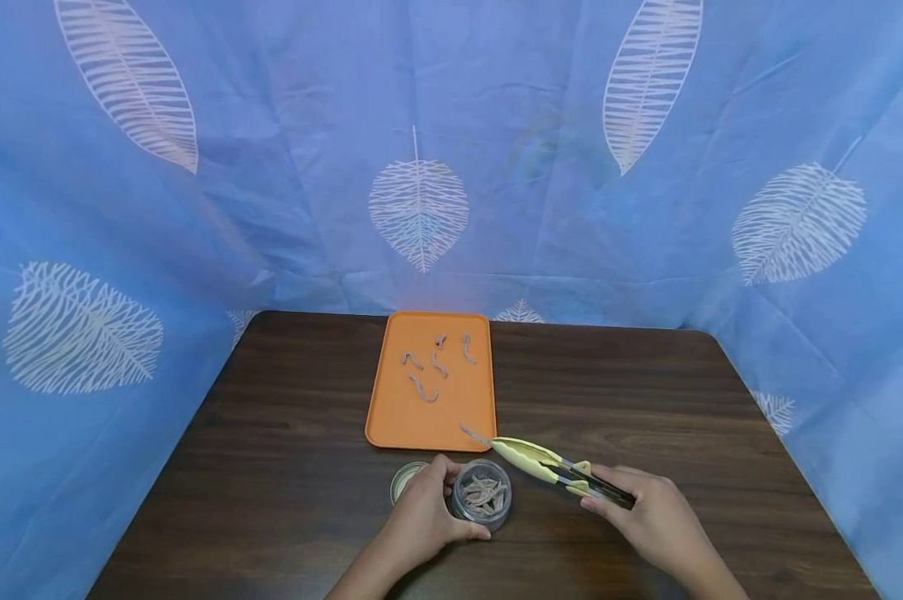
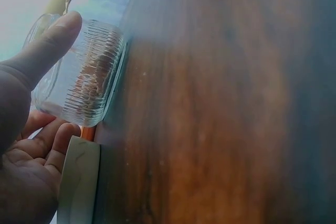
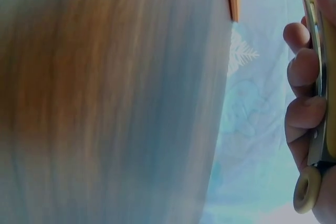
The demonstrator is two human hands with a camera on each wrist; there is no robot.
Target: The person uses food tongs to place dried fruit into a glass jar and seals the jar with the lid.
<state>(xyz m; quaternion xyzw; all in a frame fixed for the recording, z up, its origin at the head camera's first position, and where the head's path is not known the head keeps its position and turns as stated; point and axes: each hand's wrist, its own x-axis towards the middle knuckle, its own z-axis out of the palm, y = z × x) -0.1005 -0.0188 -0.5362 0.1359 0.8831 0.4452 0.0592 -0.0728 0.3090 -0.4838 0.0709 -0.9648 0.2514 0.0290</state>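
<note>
My left hand [image 1: 421, 515] holds an uncovered glass jar [image 1: 507, 510] upright on the table, thumb at its near side and fingers round the far side. Greyish dried strips [image 1: 484, 496] lie inside it. In the left wrist view the jar's ribbed wall [image 2: 105, 51] shows between thumb and fingers. My right hand [image 1: 649, 510] grips a pair of tongs [image 1: 529, 458] with pale yellow heads and dark handles. Their tips pinch one thin strip [image 1: 472, 432] over the near right corner of an orange tray [image 1: 398, 425]. Several similar strips [image 1: 424, 389] lie spread on the tray's far half.
A round lid [image 1: 403, 478] lies left of the jar, partly hidden by my left hand; its pale side [image 2: 79, 182] shows in the left wrist view. The dark wooden table [image 1: 609, 392] ends at a blue leaf-patterned cloth [image 1: 496, 208] behind and at both sides.
</note>
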